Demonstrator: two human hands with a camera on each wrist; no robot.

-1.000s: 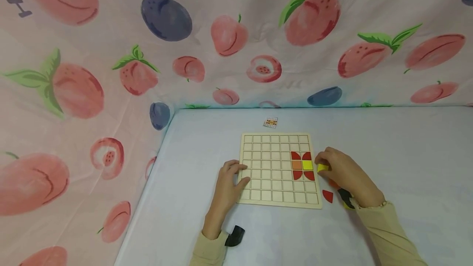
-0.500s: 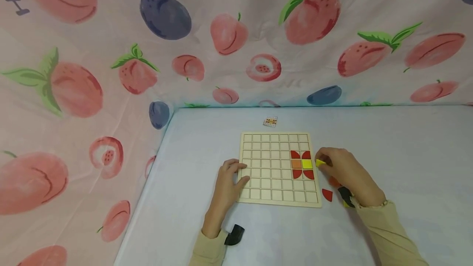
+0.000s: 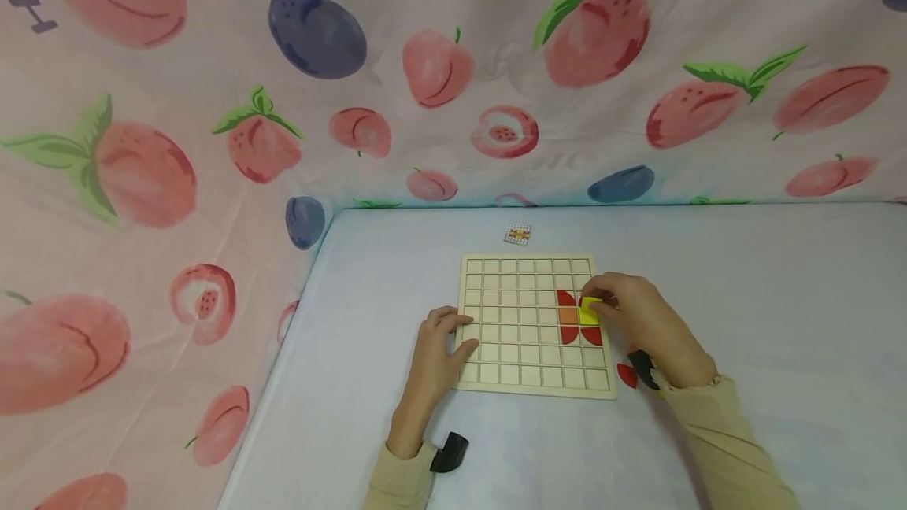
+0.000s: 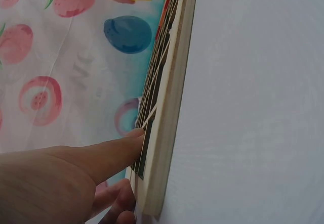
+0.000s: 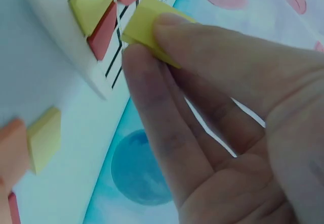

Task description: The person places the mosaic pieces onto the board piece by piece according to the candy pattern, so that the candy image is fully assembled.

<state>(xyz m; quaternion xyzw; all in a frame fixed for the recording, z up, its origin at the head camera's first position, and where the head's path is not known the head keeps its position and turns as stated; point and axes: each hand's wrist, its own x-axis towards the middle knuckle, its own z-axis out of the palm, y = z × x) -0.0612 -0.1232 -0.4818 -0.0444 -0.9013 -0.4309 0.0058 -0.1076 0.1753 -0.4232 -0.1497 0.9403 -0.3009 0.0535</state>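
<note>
A pale wooden grid board (image 3: 513, 372) lies on the table. My left hand (image 3: 438, 352) rests on its left edge, thumb and forefinger spread apart; the left wrist view shows the thumb (image 4: 109, 155) pressing on the grid. Over the board's right side, my right hand (image 3: 641, 321) pinches a yellow square tile (image 5: 142, 24) between thumb and fingertips, tilted and raised off the grid in the right wrist view. Beneath and beside it, red quarter-circle tiles (image 3: 569, 334), an orange square tile (image 3: 568, 315) and another yellow tile (image 5: 91, 4) sit in the cells.
Right of the board lie loose tiles: a red quarter-circle (image 3: 627, 375), an orange one (image 5: 12, 148) and a yellow one (image 5: 44, 139). A small patterned card (image 3: 518, 234) lies behind the board. Fruit-print cloth (image 3: 397, 46) hangs at the back and left.
My right hand has moved left from beside the board to over its right columns, carrying the pinched yellow tile. The left hand and board have stayed in place.
</note>
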